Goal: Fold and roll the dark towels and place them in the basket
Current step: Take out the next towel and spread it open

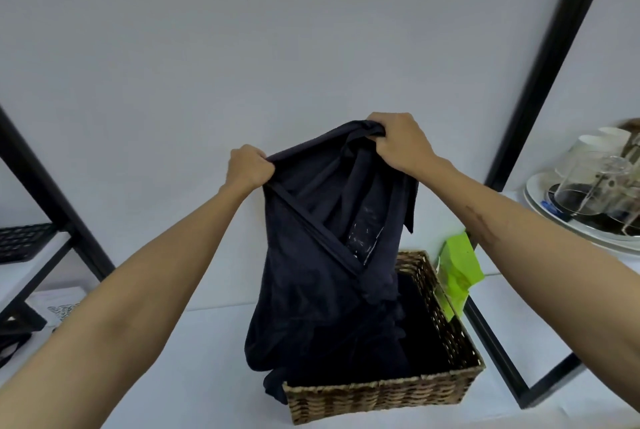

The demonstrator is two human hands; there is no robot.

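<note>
Both hands, left hand (250, 165) and right hand (401, 141), grip the top edge of a dark towel (311, 272) hanging over the wicker basket (381, 397) on the white table (173, 376).

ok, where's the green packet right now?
In the head view the green packet sits right of centre on the white table, just outside the right wall of the wicker basket, beside the black frame post.

table (214, 376) – white | basket (381, 397) at 6 o'clock, wicker | green pack (459, 272) at 4 o'clock, just beside basket | plates (540, 210) with glasses (585, 179) – 3 o'clock
</note>
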